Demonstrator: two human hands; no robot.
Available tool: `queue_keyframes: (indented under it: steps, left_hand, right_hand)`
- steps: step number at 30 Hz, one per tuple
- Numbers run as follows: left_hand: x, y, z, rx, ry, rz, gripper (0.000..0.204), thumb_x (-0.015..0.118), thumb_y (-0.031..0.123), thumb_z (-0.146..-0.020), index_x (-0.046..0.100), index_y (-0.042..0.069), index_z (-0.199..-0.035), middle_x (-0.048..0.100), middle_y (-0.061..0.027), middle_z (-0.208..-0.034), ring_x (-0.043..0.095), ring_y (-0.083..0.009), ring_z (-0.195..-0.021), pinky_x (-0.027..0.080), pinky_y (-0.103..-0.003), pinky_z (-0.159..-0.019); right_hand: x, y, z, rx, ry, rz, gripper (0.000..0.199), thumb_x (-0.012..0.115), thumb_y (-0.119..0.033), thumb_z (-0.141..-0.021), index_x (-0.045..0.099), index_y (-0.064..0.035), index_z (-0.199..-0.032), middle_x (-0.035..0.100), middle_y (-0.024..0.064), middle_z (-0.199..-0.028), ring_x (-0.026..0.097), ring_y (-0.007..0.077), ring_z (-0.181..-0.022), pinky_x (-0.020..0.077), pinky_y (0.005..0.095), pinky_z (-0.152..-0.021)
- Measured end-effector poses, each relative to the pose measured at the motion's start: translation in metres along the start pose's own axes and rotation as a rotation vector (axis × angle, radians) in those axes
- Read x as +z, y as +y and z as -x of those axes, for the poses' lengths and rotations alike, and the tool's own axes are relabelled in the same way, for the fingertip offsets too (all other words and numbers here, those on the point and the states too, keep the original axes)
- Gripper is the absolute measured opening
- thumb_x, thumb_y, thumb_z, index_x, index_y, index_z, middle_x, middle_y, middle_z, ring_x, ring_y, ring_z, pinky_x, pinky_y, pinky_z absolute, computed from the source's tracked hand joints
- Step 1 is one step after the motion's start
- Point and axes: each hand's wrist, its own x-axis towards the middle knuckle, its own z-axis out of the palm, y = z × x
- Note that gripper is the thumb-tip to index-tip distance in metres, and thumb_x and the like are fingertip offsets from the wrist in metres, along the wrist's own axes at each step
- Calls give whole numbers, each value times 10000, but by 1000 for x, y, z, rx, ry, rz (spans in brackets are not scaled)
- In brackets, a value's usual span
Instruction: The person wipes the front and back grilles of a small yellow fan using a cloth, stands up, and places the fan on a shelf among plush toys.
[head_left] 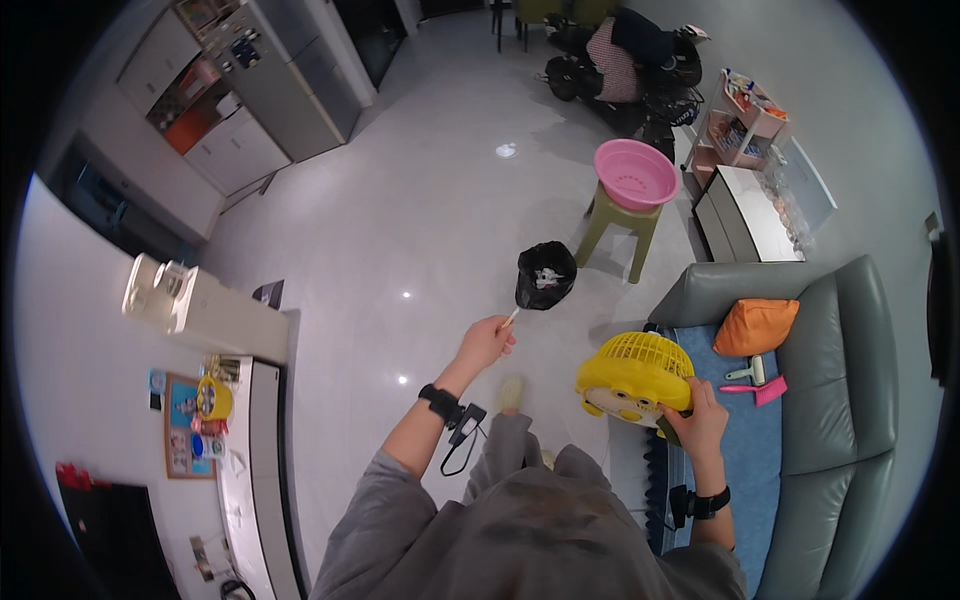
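My left hand [486, 340] is closed around a small, thin, pale stick-like thing [511, 318], too small to name, whose tip points toward a black-lined trash bin [546, 277]. Whitish scraps lie inside the bin. On the other side, my right hand [697, 420] grips a yellow fan [640, 380] by its right edge. The fan is tilted, with a rounded grille on top and a face-like pattern on its body. Something dark green shows below my right fingers; what it is I cannot tell.
Beyond the bin, a pink basin [637, 174] sits on a green stool [640, 230]. To my right is a grey sofa [840, 350] with an orange pillow [757, 327], a lint roller [750, 371] and a pink brush-like tool [762, 390]. A white cabinet [240, 490] stands left.
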Motion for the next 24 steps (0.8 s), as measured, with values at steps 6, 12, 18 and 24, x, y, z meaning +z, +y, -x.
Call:
queue_keyframes:
  steps: [6, 12, 18, 24]
  left_hand:
    - [-2, -29, -222, 3, -89, -35, 173, 532, 129, -969, 645, 10, -1024, 694, -68, -792, 679, -149, -649, 541, -311, -602]
    - [28, -70, -356, 50, -249, -454, 626, 589, 217, -930, 324, -41, -1435, 619, -312, -1165, 654, -420, -1026, 521, -479, -898]
    - [22, -43, -379, 75, -268, -152, 821, 669, 318, -906, 215, 5, -1515, 380, -320, -1458, 449, -436, -1314, 376, -464, -1097]
    - [-2, 84, -288, 591, -611, -90, 803, 811, 269, -787, 406, 80, -1455, 445, -188, -1445, 419, -338, -1343, 360, -417, -1113]
  right_hand:
    - [45, -7, -96, 116, -3, 2, 566, 862, -271, -640, 604, -66, -1100, 646, 102, -1023, 666, 300, -755, 536, 369, -620]
    - [68, -13, -169, 236, -43, 67, 579, 877, -269, -613, 609, -64, -1083, 659, 94, -1031, 677, 284, -758, 547, 355, -626]
    - [81, -9, -217, 250, -76, 56, 576, 874, -266, -637, 614, -65, -1110, 662, 100, -1023, 679, 282, -774, 550, 336, -633]
    - [97, 8, -252, 208, -53, 20, 568, 878, -272, -626, 621, -70, -1092, 669, 87, -1027, 680, 268, -766, 541, 335, -616]
